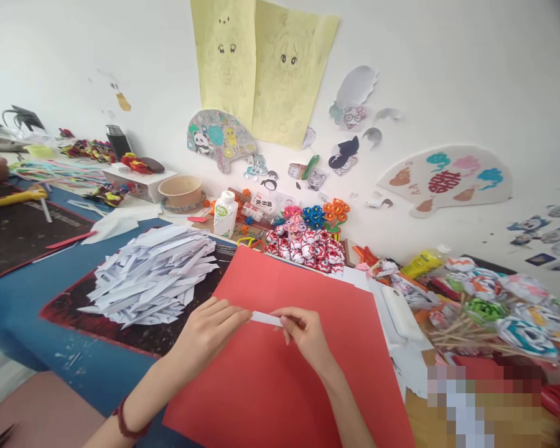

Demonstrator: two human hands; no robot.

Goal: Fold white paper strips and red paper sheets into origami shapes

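A white strip (267, 318) is held over the red sheet (261, 392): the left hand (214, 326) pinches one end, the right hand (302, 330) the other. At left, folded white pieces (154, 274) lie heaped on a dark mat (144, 336).

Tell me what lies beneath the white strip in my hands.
Beneath the white strip, held between the left hand and right hand, a large red sheet shows. The patch directly behind strip and hands is covered and cannot be seen.

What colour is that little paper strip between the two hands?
The paper strip is white; it shows in the head view.
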